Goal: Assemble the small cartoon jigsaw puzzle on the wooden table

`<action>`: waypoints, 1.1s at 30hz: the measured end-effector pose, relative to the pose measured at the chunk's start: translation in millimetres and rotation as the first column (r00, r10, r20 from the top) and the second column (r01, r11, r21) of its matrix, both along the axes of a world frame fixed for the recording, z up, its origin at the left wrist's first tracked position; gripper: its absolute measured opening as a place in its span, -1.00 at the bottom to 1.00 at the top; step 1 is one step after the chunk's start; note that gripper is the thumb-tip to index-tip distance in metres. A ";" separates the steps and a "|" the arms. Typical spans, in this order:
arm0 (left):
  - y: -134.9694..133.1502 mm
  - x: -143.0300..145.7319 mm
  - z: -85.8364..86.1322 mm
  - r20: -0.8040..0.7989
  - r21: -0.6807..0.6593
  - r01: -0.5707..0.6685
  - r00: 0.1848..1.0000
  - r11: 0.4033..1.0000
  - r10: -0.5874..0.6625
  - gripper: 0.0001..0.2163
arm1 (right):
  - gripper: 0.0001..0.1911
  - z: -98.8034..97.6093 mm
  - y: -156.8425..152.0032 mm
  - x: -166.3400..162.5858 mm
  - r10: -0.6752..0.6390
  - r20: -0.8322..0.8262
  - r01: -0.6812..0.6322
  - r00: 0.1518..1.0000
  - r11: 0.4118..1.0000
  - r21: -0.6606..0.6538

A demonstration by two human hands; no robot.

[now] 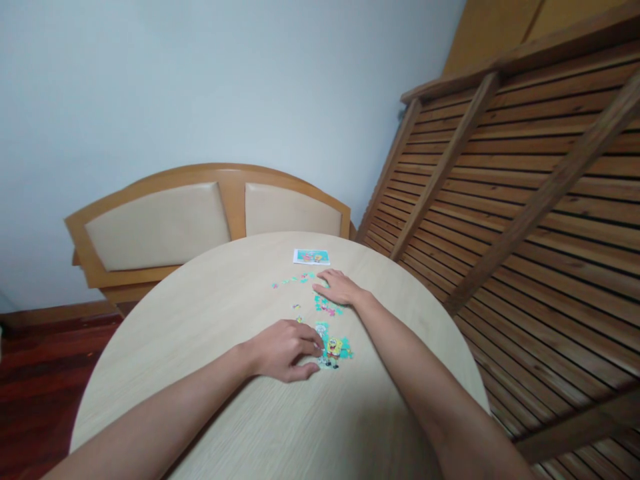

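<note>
A partly joined jigsaw puzzle with a yellow cartoon figure on a turquoise ground lies flat on the round table. My left hand rests at its left edge, thumb apart from the fingers. Those fingertips touch or cover part of the puzzle, and no piece shows in them. Farther off, my right hand reaches over loose puzzle pieces, its fingers apart and nothing visibly held. Several more small pieces trail off to the left of that hand. Whatever lies under the right palm is hidden.
Beyond the pieces lies a picture card with cartoon figures. A wooden bench back with cream padded panels stands behind the table, against a pale wall. On the right, a large slatted wooden panel leans close to the table's edge.
</note>
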State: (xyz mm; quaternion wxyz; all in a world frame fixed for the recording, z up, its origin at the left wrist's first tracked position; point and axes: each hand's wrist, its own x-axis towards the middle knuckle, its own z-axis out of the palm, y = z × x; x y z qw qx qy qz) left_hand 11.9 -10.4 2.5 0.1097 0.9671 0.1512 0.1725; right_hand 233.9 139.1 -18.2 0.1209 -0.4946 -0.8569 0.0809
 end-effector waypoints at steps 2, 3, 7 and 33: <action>0.0 0.0 -0.2 -0.002 0.007 -0.001 1.000 1.000 0.001 -0.79 | -0.28 4.1 -2.0 -3.8 0.006 0.025 -0.006 1.000 1.000 0.012; 0.0 0.0 -0.2 -0.003 0.010 -0.001 1.000 1.000 0.001 -0.79 | -0.27 5.3 -3.2 -7.2 0.002 0.040 -0.002 0.999 1.000 0.003; -0.3 -0.2 -0.4 -0.005 0.012 -0.001 1.000 1.000 0.001 -0.78 | -0.29 4.7 -9.3 -21.2 -0.007 0.069 0.009 0.998 0.999 -0.038; 35.5 -25.5 -16.0 0.047 -0.011 -0.619 0.784 0.785 0.619 -0.77 | -0.88 19.8 -5.7 -39.8 -0.165 -0.077 0.152 0.983 0.976 -0.154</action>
